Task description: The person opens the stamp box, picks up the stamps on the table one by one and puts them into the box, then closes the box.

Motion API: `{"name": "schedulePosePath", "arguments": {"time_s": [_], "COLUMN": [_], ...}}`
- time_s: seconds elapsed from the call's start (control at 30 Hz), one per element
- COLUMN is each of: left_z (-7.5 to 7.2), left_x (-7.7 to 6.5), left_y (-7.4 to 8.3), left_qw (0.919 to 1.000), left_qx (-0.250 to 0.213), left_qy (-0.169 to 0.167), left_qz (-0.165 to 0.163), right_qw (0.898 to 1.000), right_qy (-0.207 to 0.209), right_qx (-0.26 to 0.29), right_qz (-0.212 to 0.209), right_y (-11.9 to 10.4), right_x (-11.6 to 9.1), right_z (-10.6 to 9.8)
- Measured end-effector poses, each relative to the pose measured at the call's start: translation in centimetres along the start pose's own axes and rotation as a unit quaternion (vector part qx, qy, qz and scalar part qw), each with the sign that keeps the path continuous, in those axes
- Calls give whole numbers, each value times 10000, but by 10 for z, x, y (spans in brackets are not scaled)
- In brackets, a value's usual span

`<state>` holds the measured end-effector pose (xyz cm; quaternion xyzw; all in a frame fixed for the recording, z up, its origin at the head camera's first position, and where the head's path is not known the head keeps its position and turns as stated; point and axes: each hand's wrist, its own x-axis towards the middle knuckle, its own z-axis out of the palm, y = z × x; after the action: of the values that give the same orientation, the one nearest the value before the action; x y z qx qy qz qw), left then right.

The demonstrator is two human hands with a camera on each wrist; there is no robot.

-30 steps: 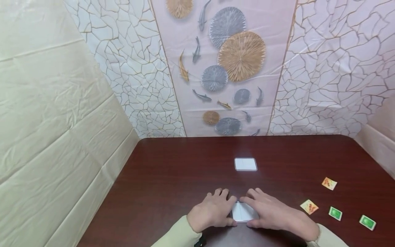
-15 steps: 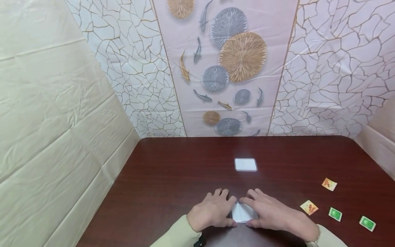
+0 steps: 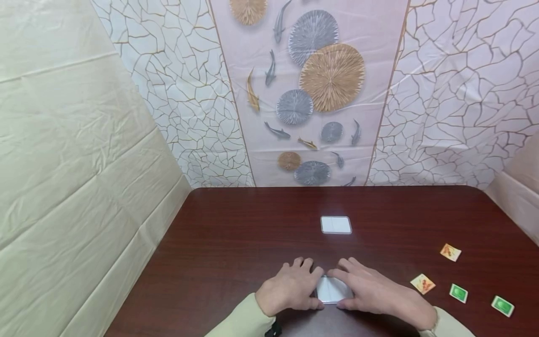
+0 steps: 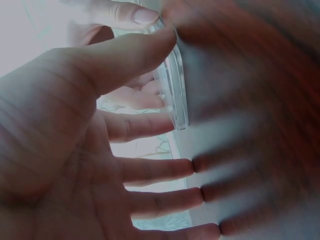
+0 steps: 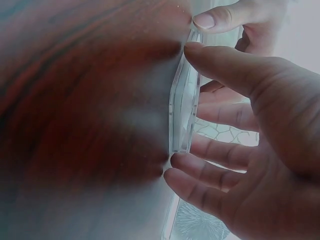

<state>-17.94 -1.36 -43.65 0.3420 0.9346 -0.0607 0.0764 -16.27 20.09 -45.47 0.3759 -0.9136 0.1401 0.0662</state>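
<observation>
A flat, clear plastic case (image 3: 331, 291) with a white face lies on the dark wooden table near its front edge. My left hand (image 3: 289, 289) holds its left side, thumb at the near corner and index finger at the far one; the other fingers spread to the tabletop. On the opposite side my right hand (image 3: 372, 289) grips it likewise between thumb and fingers. The layered transparent rim of the case (image 4: 176, 92) shows beside the thumb in the left wrist view. In the right wrist view, the case (image 5: 181, 112) sits flat, with both thumbs at its near edge.
Farther back lies a similar white-faced clear case (image 3: 336, 225). Two small orange-patterned square pieces (image 3: 450, 252) and two green-faced square pieces (image 3: 458, 293) lie apart on the right of the table (image 3: 236, 224). A patterned cloth hangs behind it.
</observation>
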Motion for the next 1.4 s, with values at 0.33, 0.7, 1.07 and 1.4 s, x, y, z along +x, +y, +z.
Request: {"name": "schedulePosePath", "arguments": {"time_s": [0.33,0.7,1.07,1.4], "left_z": [-1,-1,1,0], "left_x": [0,1,1,2], "left_y": [-2,-2,-1,-2], "left_qw": [9999,9998,9999,9999], "left_qx": [-71,-152,-64,-92], "left_qy": [-95,-78,-34,-3], "left_qz": [21,-51,-93,-58], "right_qw": [9996,9990,9994,9990], "right_qy": [75,231,153,-217], "right_qx": [237,158,170,369], "right_qz": [-156,-335,-261,116], "right_y": [5,8,8,12], "right_x": [-1,-3,-4,-4], "right_z": [-2,-7,-14,-30]}}
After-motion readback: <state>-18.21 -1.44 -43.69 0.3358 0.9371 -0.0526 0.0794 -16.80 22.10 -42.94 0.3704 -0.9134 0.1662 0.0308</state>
